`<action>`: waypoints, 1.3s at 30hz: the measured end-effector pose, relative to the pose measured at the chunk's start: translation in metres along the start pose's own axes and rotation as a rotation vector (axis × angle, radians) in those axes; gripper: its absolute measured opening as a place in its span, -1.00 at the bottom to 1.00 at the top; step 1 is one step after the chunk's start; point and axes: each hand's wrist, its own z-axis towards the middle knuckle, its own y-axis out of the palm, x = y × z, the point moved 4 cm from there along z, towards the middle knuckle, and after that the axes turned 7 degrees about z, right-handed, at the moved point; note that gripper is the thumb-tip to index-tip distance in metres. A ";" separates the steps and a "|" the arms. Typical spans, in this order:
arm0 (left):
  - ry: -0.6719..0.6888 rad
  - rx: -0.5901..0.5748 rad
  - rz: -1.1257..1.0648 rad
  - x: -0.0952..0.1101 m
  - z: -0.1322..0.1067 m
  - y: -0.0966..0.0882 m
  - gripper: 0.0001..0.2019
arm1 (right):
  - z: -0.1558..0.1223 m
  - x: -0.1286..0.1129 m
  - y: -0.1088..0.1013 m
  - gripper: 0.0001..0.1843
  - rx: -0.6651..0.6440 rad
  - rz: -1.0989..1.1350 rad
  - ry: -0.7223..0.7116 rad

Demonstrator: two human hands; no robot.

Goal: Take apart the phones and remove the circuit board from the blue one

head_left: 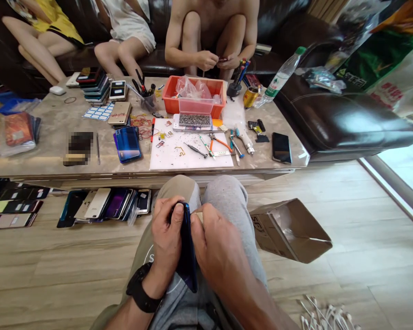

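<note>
My left hand (167, 231) is wrapped round a dark blue smartphone (187, 256), with the thumb along its top. The phone is held edge-up over my lap, its long narrow side facing me. My right hand (222, 240) is closed at the phone's upper right edge, thumb pressed against bent fingers. A small pale piece shows between these fingers, mostly hidden, and its kind cannot be made out. On the table ahead lies a white work mat (165, 156) with tweezers, orange-handled pliers (211, 143) and small phone parts.
An orange bin (172, 107), a screw box (194, 120), blue phones (128, 144) and a black phone (281, 147) are on the table. An open cardboard box (278, 233) stands right of my knees. Phone stacks (106, 204) lie below the table. Three people sit opposite.
</note>
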 end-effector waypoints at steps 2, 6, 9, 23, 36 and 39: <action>0.005 -0.002 -0.006 0.000 -0.001 0.000 -0.65 | -0.002 -0.001 -0.001 -0.77 -0.020 0.006 0.006; 0.020 0.000 -0.007 -0.001 -0.002 -0.001 -0.66 | -0.005 -0.003 -0.002 -0.76 -0.020 0.025 0.015; 0.033 0.001 0.005 -0.001 -0.003 -0.001 -0.66 | -0.007 -0.004 -0.003 -0.74 0.033 -0.006 -0.049; 0.052 -0.018 0.070 -0.001 0.000 0.004 -0.71 | 0.000 0.005 0.009 -0.74 0.061 -0.044 0.075; 0.013 -0.029 0.083 -0.004 0.004 0.005 -0.63 | 0.008 0.004 0.007 -0.73 0.000 -0.019 0.176; 0.021 -0.081 0.084 0.001 0.002 -0.001 -0.66 | 0.004 0.005 0.002 -0.74 0.018 0.037 0.160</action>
